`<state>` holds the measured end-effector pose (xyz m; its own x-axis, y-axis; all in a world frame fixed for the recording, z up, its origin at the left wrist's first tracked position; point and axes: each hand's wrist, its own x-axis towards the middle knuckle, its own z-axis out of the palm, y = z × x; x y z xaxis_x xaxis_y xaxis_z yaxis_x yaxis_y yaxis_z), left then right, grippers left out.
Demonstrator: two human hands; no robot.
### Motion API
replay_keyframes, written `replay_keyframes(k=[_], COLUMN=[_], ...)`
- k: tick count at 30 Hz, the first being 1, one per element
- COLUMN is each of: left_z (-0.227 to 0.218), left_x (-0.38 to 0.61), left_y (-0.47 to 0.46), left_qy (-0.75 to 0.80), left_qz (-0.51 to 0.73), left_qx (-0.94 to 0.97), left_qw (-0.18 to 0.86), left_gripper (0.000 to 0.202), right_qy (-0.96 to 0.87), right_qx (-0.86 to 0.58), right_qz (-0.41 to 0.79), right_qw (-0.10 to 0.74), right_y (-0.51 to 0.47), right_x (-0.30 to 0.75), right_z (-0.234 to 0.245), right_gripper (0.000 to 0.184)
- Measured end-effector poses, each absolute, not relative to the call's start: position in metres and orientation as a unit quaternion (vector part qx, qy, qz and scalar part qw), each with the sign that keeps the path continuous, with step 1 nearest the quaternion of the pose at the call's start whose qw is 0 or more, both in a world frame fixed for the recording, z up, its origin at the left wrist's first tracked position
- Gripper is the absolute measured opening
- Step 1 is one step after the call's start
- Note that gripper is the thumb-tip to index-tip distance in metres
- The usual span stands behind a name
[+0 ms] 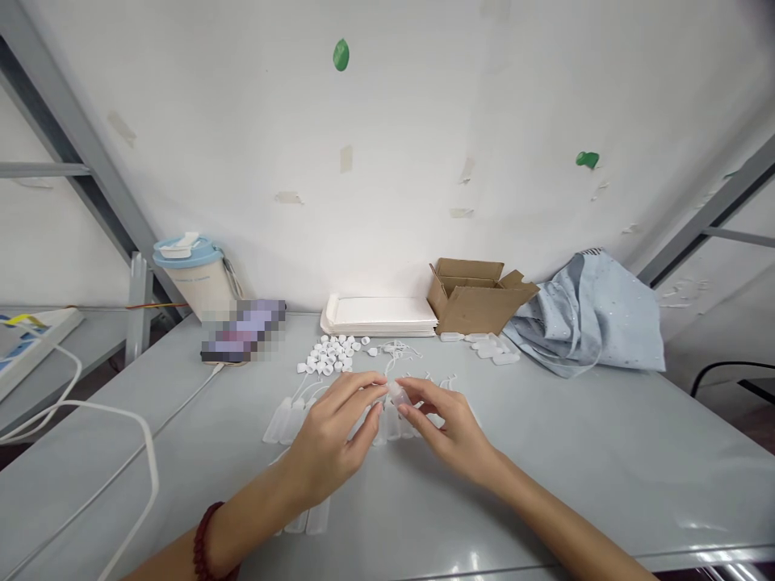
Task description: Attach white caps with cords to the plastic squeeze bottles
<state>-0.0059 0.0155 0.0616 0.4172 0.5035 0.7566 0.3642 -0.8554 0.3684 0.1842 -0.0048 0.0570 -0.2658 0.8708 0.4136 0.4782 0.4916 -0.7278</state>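
My right hand [451, 420] is closed on a small translucent plastic bottle [399, 394], thumb below and fingers above, its narrow end tilted toward my left hand. The fingers of my left hand [339, 420] are bent in a pinch beside the bottle's neck; what they hold is too small to make out. A thin white cord [391, 359] runs up just behind the fingertips. Under and between my hands lie several similar flat bottles [280, 421] with cords, in a row, partly hidden by the hands. More bottles [318, 516] lie nearer me, beyond the left forearm.
White caps [330, 355] lie in a loose pile behind my left hand. At the back stand a stack of white envelopes [381, 315], an open cardboard box [478, 307] and a blue cloth bag [605, 323]. A phone [242, 331] on a cable and a lidded cup [197, 278] are left.
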Motion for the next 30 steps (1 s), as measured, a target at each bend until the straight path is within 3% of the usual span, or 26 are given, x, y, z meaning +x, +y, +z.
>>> replay_keyframes(k=[8, 18, 25, 30], left_z=[0.061, 0.063, 0.062, 0.065], left_x=[-0.006, -0.007, -0.005, -0.002], left_y=[0.014, 0.013, 0.01, 0.005], left_qy=[0.235, 0.244, 0.263, 0.298], left_qz=[0.416, 0.381, 0.366, 0.354], left_qx=[0.878, 0.891, 0.893, 0.881], left_qw=[0.006, -0.043, 0.002, 0.095], left_gripper=[0.032, 0.041, 0.041, 0.034], right_qy=[-0.671, -0.621, -0.606, -0.615], right_qx=[-0.437, -0.439, -0.439, -0.435], right_qz=[0.402, 0.46, 0.479, 0.479], right_qw=[0.443, 0.459, 0.459, 0.45], right_y=[-0.005, -0.009, -0.012, -0.012], right_x=[0.181, 0.176, 0.174, 0.173], right_z=[0.057, 0.059, 0.058, 0.055], right_gripper=[0.027, 0.027, 0.027, 0.027])
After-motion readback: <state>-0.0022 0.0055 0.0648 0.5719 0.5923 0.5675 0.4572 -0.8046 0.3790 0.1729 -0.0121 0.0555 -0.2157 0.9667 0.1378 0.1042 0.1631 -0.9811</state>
